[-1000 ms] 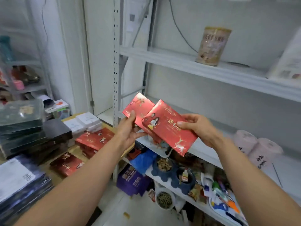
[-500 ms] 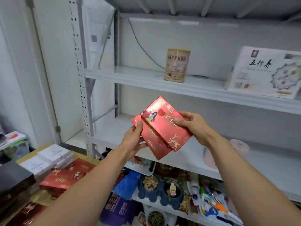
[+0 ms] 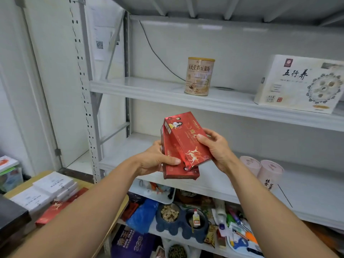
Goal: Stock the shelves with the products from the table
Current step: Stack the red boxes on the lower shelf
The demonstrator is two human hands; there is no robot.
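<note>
Before the middle shelf, your left hand and right hand each grip a red box, back box overlapped. Boxes have swung from fanned flat to near upright, squared together: likely ready to set on the shelf. More stock waits on the worktop.

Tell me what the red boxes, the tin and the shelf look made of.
Red boxes: glossy printed cardboard, probably; creased edges, foil-like sheen.
Tin: likely metal or fibreboard under a printed paper label; gold rim, matte beige wrap.
Shelf: painted steel, apparently; thin folded front edge, perforated upright, smooth light-grey finish with soft reflections.
</note>
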